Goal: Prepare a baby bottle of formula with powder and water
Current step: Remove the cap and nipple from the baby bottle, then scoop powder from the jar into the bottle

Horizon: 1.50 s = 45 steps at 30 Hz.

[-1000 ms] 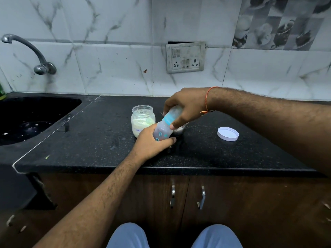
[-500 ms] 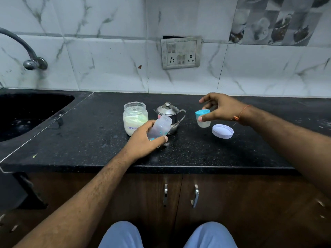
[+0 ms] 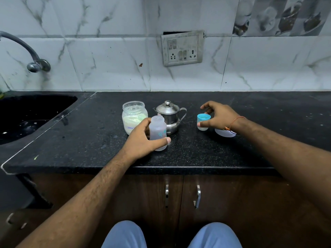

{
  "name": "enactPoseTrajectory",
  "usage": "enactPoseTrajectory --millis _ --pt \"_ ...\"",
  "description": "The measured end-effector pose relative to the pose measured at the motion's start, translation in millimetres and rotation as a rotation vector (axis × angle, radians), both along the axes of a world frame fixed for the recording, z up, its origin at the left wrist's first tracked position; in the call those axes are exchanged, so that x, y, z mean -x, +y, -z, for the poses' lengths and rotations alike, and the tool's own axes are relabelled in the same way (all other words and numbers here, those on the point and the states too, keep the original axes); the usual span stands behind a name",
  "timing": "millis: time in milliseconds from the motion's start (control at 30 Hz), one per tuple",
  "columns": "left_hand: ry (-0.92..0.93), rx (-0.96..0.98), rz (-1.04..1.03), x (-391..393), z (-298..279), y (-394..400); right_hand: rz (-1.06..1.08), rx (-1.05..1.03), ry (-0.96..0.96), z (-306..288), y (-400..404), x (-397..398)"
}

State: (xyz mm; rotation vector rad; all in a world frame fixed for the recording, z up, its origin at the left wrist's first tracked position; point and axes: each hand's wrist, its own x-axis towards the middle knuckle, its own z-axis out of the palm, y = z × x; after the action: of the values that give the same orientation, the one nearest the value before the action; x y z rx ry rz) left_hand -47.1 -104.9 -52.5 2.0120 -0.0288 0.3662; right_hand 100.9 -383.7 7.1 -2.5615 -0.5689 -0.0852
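Observation:
The frosted baby bottle (image 3: 158, 132) stands upright and uncapped on the black counter (image 3: 89, 140), with my left hand (image 3: 143, 140) wrapped around its lower part. Behind it sit an open glass jar of pale formula powder (image 3: 133, 117) and a small steel lidded pot (image 3: 170, 115). To the right, the bottle's blue-ringed cap (image 3: 203, 122) rests upside down on the counter. My right hand (image 3: 219, 115) curls around the cap, thumb on its side. The jar's white lid (image 3: 224, 132) lies partly hidden under my right wrist.
A dark sink (image 3: 30, 115) with a curved tap (image 3: 34, 63) is at the left. A switch and socket plate (image 3: 182, 48) hangs on the tiled wall. Cupboard doors with metal handles (image 3: 198, 196) are below the counter's front edge.
My right hand pulled the cap off the bottle, carried it right and set it on the counter. My left hand brought the bottle from tilted to upright.

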Motion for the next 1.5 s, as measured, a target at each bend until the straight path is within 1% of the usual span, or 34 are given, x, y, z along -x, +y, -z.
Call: enactPoseTrajectory --millis 167,267,333,400,500,533,567,633,700,767,833,933,1067,1300,1400,1500 --pt "-0.115 0.133 -0.018 2.6 3.0 1.1 -0.008 0.055 0.013 0.3 -0.9 6.0" --pt "-0.173 0.137 -0.047 5.7 1.7 -0.5 -0.016 0.060 0.005 -6.6 1.2 13.0" --pt "-0.229 0.139 -0.101 9.2 0.5 -1.7 -0.023 0.041 -0.040 -14.2 4.2 20.4" --pt "-0.344 0.183 -0.186 14.5 -2.2 -3.1 -0.040 -0.010 -0.117 -24.6 8.1 28.2" --pt "-0.598 0.237 -0.357 18.8 -6.9 4.5 -0.096 -0.079 -0.267 -43.3 20.9 39.7" --pt "-0.630 0.247 -0.430 16.8 -6.9 13.1 -0.125 -0.093 -0.305 -49.8 27.7 43.0" --pt "-0.624 0.241 -0.490 13.9 -6.9 23.7 -0.157 -0.104 -0.332 -55.7 35.0 46.0" --pt "-0.496 0.162 -0.547 7.2 -6.2 49.2 -0.228 -0.104 -0.373 -66.3 54.1 50.6" --pt "-0.283 0.088 -0.491 0.0 -2.1 71.3 -0.295 -0.096 -0.412 -75.6 77.5 54.1" --pt "-0.095 0.046 -0.379 -5.0 1.1 80.2 -0.352 -0.075 -0.435 -83.5 103.1 57.1" --pt "-0.018 0.000 -0.301 -10.0 2.9 81.3 -0.395 -0.004 -0.439 -89.3 129.0 57.7" --pt "-0.019 -0.075 -0.275 -13.4 1.6 79.2 -0.427 0.141 -0.425 -93.0 163.2 55.4" --pt "-0.067 -0.073 -0.286 -11.0 1.5 79.3 -0.409 0.286 -0.369 -93.6 197.7 49.5" --pt "-0.203 -0.094 -0.267 -6.3 4.2 81.5 -0.483 0.475 -0.275 -88.7 218.7 47.3" --pt "-0.250 -0.095 -0.261 -4.4 2.6 80.3 -0.546 0.476 -0.278 -84.2 222.4 49.7" --pt "-0.280 -0.096 -0.251 -4.5 2.9 80.7 -0.577 0.391 -0.303 -81.8 223.8 53.3"
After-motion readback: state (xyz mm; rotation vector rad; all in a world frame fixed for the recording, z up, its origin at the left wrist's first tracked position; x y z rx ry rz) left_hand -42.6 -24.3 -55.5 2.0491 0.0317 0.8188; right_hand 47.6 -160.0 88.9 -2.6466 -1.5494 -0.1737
